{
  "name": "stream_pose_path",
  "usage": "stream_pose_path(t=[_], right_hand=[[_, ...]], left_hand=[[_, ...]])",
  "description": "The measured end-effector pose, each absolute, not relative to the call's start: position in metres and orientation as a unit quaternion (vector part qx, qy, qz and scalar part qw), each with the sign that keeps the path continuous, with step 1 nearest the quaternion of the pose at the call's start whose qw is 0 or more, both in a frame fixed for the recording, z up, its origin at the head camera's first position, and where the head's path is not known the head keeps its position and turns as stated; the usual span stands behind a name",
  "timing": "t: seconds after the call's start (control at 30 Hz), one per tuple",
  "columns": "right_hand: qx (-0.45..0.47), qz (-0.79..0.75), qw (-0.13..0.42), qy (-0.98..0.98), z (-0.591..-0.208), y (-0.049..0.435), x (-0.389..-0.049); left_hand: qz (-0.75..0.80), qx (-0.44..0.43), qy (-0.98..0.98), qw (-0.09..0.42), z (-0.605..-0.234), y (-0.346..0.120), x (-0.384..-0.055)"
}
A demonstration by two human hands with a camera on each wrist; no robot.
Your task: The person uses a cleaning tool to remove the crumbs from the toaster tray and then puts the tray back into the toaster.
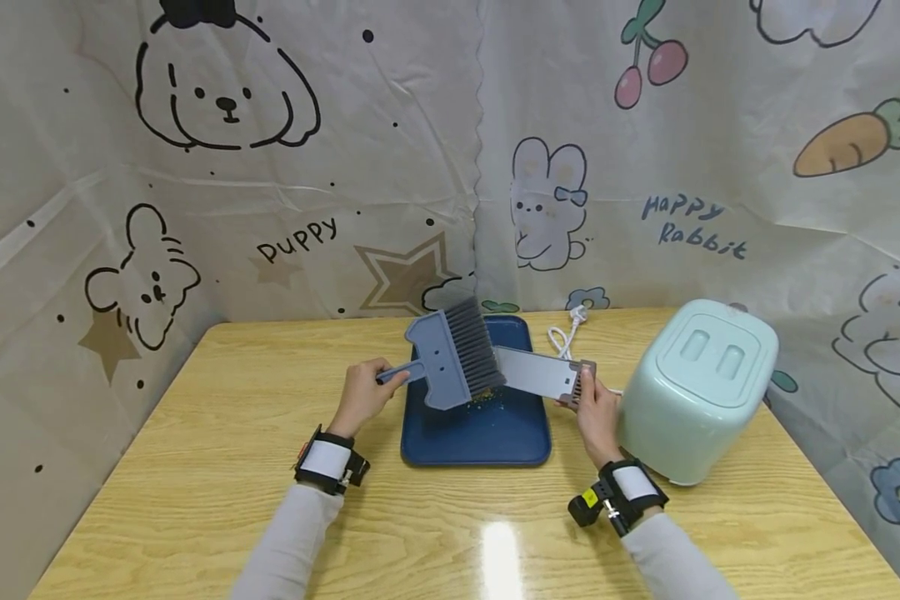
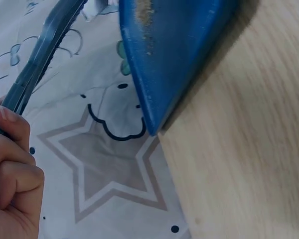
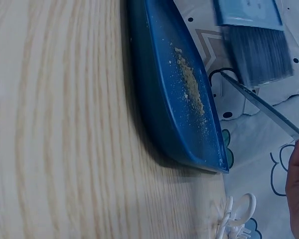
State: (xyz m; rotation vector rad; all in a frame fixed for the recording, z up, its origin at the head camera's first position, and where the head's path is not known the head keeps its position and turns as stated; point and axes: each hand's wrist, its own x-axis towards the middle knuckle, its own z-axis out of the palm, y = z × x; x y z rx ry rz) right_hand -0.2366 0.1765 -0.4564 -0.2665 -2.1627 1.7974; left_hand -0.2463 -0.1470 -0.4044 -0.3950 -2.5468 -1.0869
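My left hand (image 1: 366, 392) grips the short handle of a grey-blue brush (image 1: 437, 358) with dark bristles, held over the left part of a blue tray (image 1: 476, 446). Between thumb and fingers, my right hand (image 1: 598, 412) pinches the grey end of a flat metal crumb tray (image 1: 532, 372). Its far end reaches over the blue tray, close by the bristles; whether they touch I cannot tell. In the right wrist view the bristles are blurred, and the crumb tray (image 3: 264, 107) is seen nearly edge-on. Tan crumbs (image 3: 191, 87) lie in the blue tray.
A pale green toaster (image 1: 690, 400) stands to the right of my right hand, its top covered by a lid. Its white cord and plug (image 1: 570, 329) lie behind the crumb tray. A printed curtain (image 1: 412, 167) hangs along the back and sides of the wooden table (image 1: 217, 467).
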Motion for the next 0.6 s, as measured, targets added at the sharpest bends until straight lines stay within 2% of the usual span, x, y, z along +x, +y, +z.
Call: stream_pose_path(t=[0.13, 0.6], right_hand=[[-0.099, 0.614, 0.158, -0.767, -0.442, 0.174, -0.228], [-0.120, 0.619, 0.165, -0.759, -0.444, 0.178, -0.223]], left_hand=[[-0.380, -0.120, -0.900, 0.174, -0.405, -0.149, -0.244], [-0.370, -0.103, -0.905, 0.184, -0.412, -0.167, -0.238]])
